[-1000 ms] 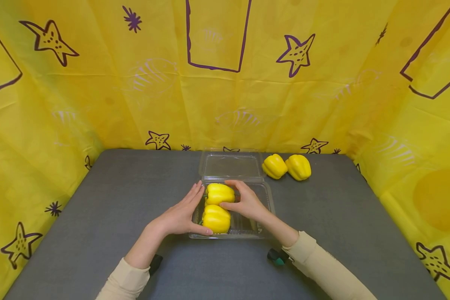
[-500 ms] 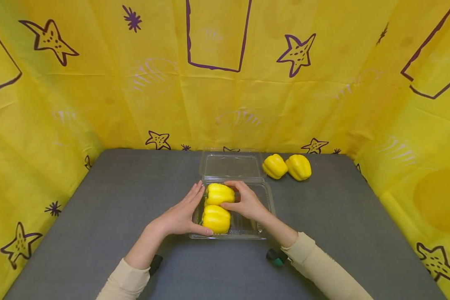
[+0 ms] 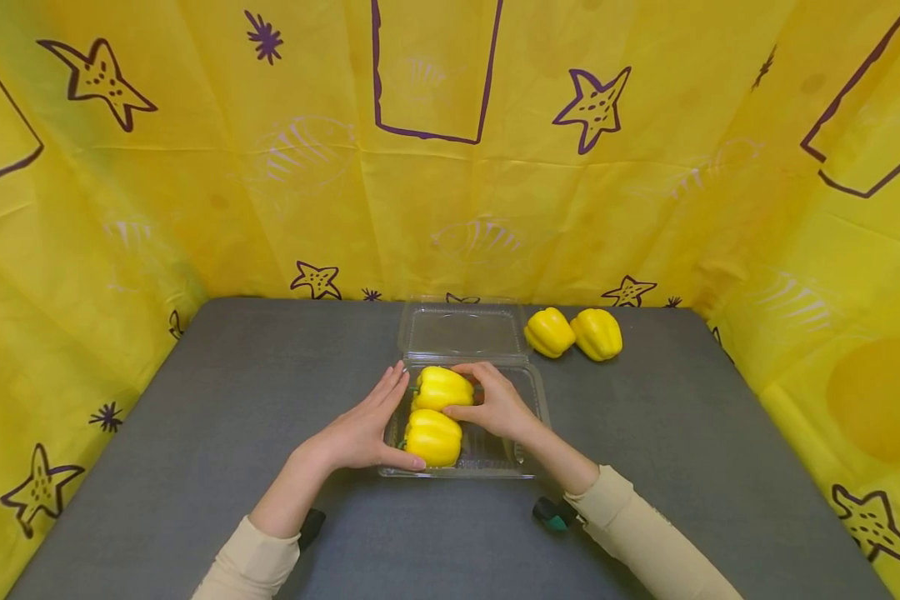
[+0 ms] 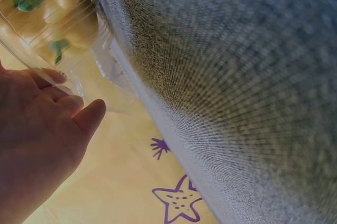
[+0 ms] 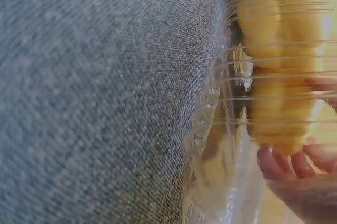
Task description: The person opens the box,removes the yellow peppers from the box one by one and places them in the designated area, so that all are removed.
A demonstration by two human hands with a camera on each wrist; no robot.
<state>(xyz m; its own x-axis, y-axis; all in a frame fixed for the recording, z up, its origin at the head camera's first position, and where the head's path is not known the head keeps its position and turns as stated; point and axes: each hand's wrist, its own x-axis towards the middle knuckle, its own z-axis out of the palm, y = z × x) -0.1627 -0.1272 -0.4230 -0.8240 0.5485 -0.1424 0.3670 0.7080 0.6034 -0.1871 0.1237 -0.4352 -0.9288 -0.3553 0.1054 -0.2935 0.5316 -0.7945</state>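
Taking the clock as centred on the clear plastic container (image 3: 542,417), with 12 at the far side. The left hand (image 3: 360,433) comes in from 8 o'clock, fingers pretty much straight along the 9 o'clock wall, thumb out over the rim around 7. It's not gripping anything, just resting against the plastic. The right hand (image 3: 498,406) reaches in from 4 and has the far pepper (image 3: 442,388) pinched, fingers on its 12 o'clock side and thumb on the 6 o'clock side. That one sits tilted at about 11 in the container, with the near pepper (image 3: 433,438) just beside it at about 8.

Count: four yellow peppers, two in the container and two on the surface (image 3: 270,367) at about 2 o'clock, the inner one (image 3: 549,333) and the outer one (image 3: 597,335), side by side. One container, with its lid (image 3: 461,329) flipped open toward 12.

The head view only gets slivers of the stems, but the left wrist view shows two green stems (image 4: 59,50) nicely through the plastic. The right wrist view gets the other ends through the ribbed wall, with the right fingers right up against one pepper.
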